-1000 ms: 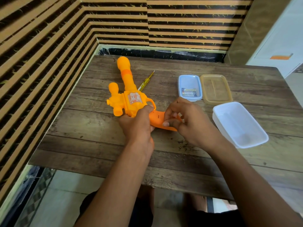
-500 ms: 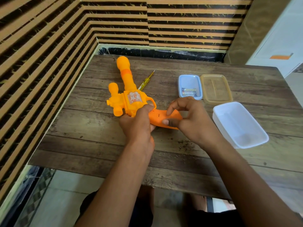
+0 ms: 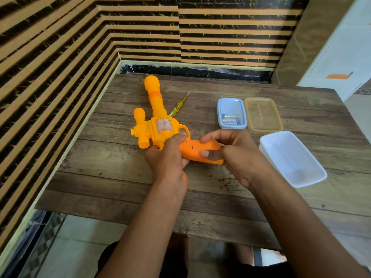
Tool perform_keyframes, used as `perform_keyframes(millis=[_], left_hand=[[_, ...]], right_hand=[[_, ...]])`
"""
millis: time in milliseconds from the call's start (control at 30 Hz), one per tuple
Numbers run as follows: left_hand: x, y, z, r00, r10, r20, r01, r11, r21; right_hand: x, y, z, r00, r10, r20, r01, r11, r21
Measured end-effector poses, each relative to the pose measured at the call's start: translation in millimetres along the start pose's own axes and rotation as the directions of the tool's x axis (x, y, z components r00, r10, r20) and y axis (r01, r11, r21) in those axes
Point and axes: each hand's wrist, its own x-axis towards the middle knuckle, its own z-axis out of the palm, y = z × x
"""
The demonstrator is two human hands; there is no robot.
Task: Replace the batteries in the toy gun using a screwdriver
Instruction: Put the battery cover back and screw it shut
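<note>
Wooden table (image 3: 120, 187) bears the gun (image 3: 158, 109), lying flat. My left hand (image 3: 166, 159) grips its body; my right hand (image 3: 232, 157) pinches the orange handle (thumb on its face). Beyond sit a blue tray (image 3: 230, 106), the screwdriver (image 3: 177, 107) by the barrel, and batteries (image 3: 230, 118), probably two, inside the tray.

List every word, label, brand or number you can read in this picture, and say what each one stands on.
No text here can be read.
Sticker on the toy gun: a reddish print, too blurred to read.
Labels on the batteries in the blue tray: too small to read.
Orange patch on the white cabinet: no lettering shows.
</note>
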Motion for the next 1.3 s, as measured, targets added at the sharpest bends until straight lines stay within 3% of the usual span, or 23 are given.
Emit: perform_keyframes(millis=[200, 367, 467, 533, 633, 767, 900, 1000, 1133, 1300], left_hand=[[3, 2, -2, 0.999, -0.031, -0.026, 0.031, 0.999, 0.009], [7, 10, -9, 0.999, -0.023, -0.042, 0.025, 0.998, 0.05], [10, 14, -13, 0.998, 0.007, -0.06, -0.005, 0.999, 0.036], [12, 17, -14, 0.997, 0.046, -0.056, -0.046, 0.999, 0.015], [16, 21, -17, 0.993, 0.085, -0.077, -0.084, 0.996, 0.015], [19, 27, -22, 0.989, 0.098, -0.108, -0.096, 0.995, 0.021], [24, 30, -23, 0.988, 0.071, -0.137, -0.073, 0.997, -0.011], [25, 29, -22, 0.989, 0.067, -0.135, -0.068, 0.998, -0.008], [28, 27, -22, 0.989, 0.06, -0.134, -0.062, 0.998, -0.014], [28, 23, -21, 0.987, 0.05, -0.151, -0.051, 0.999, 0.0]], right_hand=[[0, -4, 5, 0.997, -0.023, -0.069, 0.014, 0.991, -0.132], [0, -2, 3, 0.997, -0.07, 0.027, 0.07, 0.998, -0.005], [12, 1, 3, 0.982, -0.184, -0.043, 0.178, 0.979, -0.101], [22, -1, 8, 0.966, -0.258, 0.001, 0.253, 0.946, -0.204], [41, -11, 23, 0.923, -0.366, 0.122, 0.379, 0.803, -0.46], [83, -29, 47, 0.866, -0.379, 0.325, 0.478, 0.44, -0.76], [113, -40, 66, 0.845, -0.29, 0.45, 0.501, 0.131, -0.856], [116, -46, 72, 0.808, -0.309, 0.501, 0.511, -0.056, -0.858], [117, -41, 70, 0.765, -0.382, 0.519, 0.503, -0.151, -0.851], [101, -38, 59, 0.656, -0.582, 0.481, 0.551, -0.065, -0.832]])
